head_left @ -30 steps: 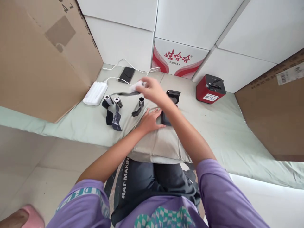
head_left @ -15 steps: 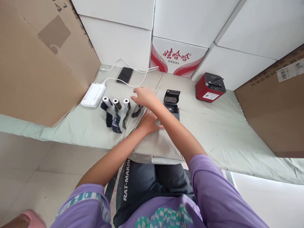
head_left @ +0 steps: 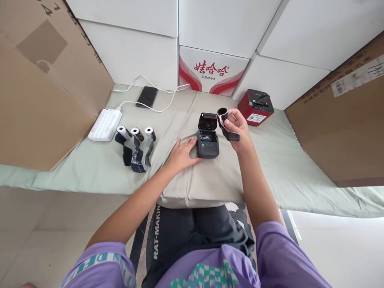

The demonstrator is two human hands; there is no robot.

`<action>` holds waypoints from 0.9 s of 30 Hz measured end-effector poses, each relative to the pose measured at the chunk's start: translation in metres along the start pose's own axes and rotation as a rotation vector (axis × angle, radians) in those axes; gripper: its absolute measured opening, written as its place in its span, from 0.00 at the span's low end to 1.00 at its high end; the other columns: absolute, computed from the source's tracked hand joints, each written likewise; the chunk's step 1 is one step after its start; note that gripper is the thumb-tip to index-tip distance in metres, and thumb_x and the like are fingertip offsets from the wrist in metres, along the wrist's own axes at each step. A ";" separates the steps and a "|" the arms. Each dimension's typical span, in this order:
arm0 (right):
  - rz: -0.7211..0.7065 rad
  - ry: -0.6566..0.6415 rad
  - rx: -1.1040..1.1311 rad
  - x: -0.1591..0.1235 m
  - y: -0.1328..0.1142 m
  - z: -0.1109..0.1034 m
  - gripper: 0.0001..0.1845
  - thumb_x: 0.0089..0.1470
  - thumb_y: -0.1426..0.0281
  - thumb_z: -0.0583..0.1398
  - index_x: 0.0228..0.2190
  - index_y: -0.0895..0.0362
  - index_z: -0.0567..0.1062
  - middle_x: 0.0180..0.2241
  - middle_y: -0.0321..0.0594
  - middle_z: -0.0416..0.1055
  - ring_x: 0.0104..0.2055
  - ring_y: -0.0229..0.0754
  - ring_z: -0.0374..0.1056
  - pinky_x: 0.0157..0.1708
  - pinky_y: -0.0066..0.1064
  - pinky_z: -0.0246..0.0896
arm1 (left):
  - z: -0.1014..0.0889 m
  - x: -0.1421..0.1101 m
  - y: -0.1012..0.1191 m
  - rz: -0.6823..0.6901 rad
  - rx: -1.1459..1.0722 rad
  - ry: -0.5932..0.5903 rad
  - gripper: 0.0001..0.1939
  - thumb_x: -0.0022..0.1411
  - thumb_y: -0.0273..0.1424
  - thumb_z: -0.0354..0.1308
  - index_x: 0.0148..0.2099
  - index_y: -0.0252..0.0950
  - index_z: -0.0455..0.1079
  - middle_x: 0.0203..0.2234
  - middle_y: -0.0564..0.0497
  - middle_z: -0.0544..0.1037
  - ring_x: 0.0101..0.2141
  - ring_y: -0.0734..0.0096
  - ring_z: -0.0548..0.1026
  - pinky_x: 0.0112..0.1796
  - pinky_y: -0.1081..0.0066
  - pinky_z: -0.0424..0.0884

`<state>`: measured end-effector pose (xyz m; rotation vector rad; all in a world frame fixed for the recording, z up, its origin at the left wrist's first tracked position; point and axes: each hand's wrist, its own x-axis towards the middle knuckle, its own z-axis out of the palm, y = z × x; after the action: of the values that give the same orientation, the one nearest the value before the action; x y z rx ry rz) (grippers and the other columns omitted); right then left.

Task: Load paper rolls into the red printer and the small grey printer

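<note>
A dark label-paper roll with a loose tail of strip is held up in my right hand, just right of the small black printer's raised lid. The portable label printer sits on the cloth with its lid tipped back and its compartment uncovered. My left hand rests flat with fingers spread, its fingertips and thumb at the printer's left side. Left of that hand stand three more rolls: a left one, a middle one and a right one, each with a dark strip trailing toward me.
A white power bank with a white cable lies at the left, near a black phone. A red and black box-shaped device stands back right. Cardboard boxes flank both sides, and white cartons line the back.
My right hand has swung from the left, above my left hand, to the right of the printer, carrying the dark roll. The printer now shows uncovered beside my left hand.
</note>
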<state>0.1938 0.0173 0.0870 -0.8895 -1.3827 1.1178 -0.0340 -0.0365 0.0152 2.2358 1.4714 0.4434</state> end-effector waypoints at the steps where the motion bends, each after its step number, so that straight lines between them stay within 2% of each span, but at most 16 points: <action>1: 0.025 0.024 -0.013 -0.005 0.004 -0.008 0.28 0.48 0.47 0.73 0.41 0.46 0.70 0.42 0.37 0.78 0.44 0.45 0.75 0.42 0.36 0.73 | 0.000 0.000 0.000 0.000 -0.003 -0.001 0.49 0.64 0.48 0.67 0.78 0.36 0.53 0.74 0.41 0.63 0.74 0.53 0.59 0.76 0.49 0.44; 5: 0.034 -0.010 -0.219 -0.011 0.030 -0.018 0.25 0.51 0.49 0.71 0.41 0.49 0.72 0.42 0.40 0.77 0.45 0.47 0.73 0.45 0.39 0.70 | 0.001 -0.001 -0.001 0.001 0.001 0.000 0.48 0.64 0.48 0.67 0.78 0.36 0.53 0.74 0.41 0.63 0.75 0.54 0.59 0.76 0.48 0.43; 8: -0.084 -0.077 -0.522 -0.009 0.043 -0.012 0.13 0.56 0.59 0.66 0.40 0.52 0.74 0.43 0.43 0.77 0.46 0.49 0.71 0.49 0.43 0.68 | 0.002 -0.001 -0.001 -0.004 0.011 -0.002 0.48 0.65 0.47 0.66 0.78 0.37 0.53 0.73 0.42 0.63 0.75 0.53 0.59 0.76 0.47 0.43; 10: -0.162 -0.109 -0.679 -0.008 0.044 -0.007 0.09 0.57 0.66 0.62 0.40 0.53 0.75 0.44 0.45 0.77 0.48 0.51 0.70 0.52 0.46 0.66 | 0.002 -0.001 -0.001 -0.004 0.014 0.000 0.47 0.65 0.47 0.66 0.78 0.38 0.53 0.73 0.42 0.64 0.74 0.53 0.59 0.76 0.47 0.44; 12: -0.184 -0.133 -0.784 -0.008 0.041 -0.002 0.08 0.58 0.69 0.60 0.41 0.53 0.75 0.45 0.47 0.77 0.50 0.53 0.68 0.55 0.48 0.64 | 0.002 -0.001 -0.001 -0.001 0.010 0.004 0.47 0.65 0.47 0.66 0.78 0.39 0.53 0.73 0.42 0.64 0.74 0.52 0.59 0.76 0.46 0.43; 16: -0.084 -0.194 -0.955 -0.010 0.037 0.007 0.10 0.59 0.72 0.60 0.43 0.54 0.79 0.46 0.48 0.76 0.51 0.57 0.63 0.57 0.51 0.62 | 0.003 -0.001 -0.002 0.005 -0.006 0.009 0.48 0.64 0.47 0.67 0.78 0.38 0.53 0.73 0.41 0.64 0.74 0.51 0.59 0.76 0.46 0.44; 20: 0.033 -0.112 -1.006 -0.006 0.043 0.010 0.13 0.57 0.71 0.65 0.44 0.53 0.84 0.48 0.49 0.70 0.54 0.58 0.62 0.61 0.56 0.60 | 0.003 0.000 -0.003 0.008 -0.008 0.009 0.49 0.63 0.47 0.67 0.79 0.39 0.53 0.73 0.41 0.64 0.74 0.50 0.60 0.76 0.45 0.44; 24: 0.186 -0.054 -0.940 -0.001 0.051 0.007 0.12 0.53 0.68 0.70 0.41 0.51 0.88 0.43 0.46 0.66 0.54 0.57 0.63 0.63 0.56 0.61 | 0.003 -0.001 -0.003 0.008 -0.002 0.005 0.49 0.64 0.47 0.66 0.79 0.38 0.52 0.73 0.41 0.64 0.74 0.50 0.59 0.76 0.46 0.44; 27: 0.180 -0.031 -0.864 0.000 0.054 0.002 0.09 0.52 0.66 0.71 0.38 0.51 0.88 0.42 0.45 0.66 0.53 0.55 0.65 0.64 0.54 0.61 | 0.002 -0.002 -0.002 0.006 0.001 -0.001 0.48 0.65 0.47 0.66 0.79 0.38 0.52 0.73 0.41 0.64 0.75 0.51 0.59 0.75 0.45 0.43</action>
<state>0.1872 0.0321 0.0358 -1.6325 -1.8703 0.6293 -0.0352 -0.0376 0.0123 2.2417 1.4654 0.4432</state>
